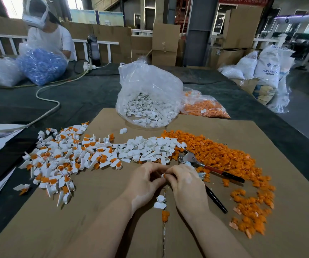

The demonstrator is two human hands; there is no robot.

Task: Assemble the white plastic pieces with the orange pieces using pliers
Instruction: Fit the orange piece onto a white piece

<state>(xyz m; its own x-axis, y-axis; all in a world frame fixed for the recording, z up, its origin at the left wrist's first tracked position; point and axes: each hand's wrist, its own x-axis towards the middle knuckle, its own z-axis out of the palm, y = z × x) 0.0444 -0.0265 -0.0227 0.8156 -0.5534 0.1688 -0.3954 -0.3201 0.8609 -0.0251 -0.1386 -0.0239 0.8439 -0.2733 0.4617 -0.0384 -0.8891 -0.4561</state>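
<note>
White plastic piece, small and mostly hidden, sits pinched between the curled fingertips of my left hand and my right hand, just above the cardboard sheet; a bit of orange shows against it, but I cannot tell whether an orange part is seated in it. The pliers lie untouched just beyond my right hand, jaws toward the heaps, red-and-black handles splayed to the right. Behind my knuckles lies the heap of loose white pieces, with the heap of orange pieces to its right and the assembled white-and-orange pieces spread to the left. One white piece and one orange piece lie between my wrists. Bare cardboard opens toward me and to my lower left.
</note>
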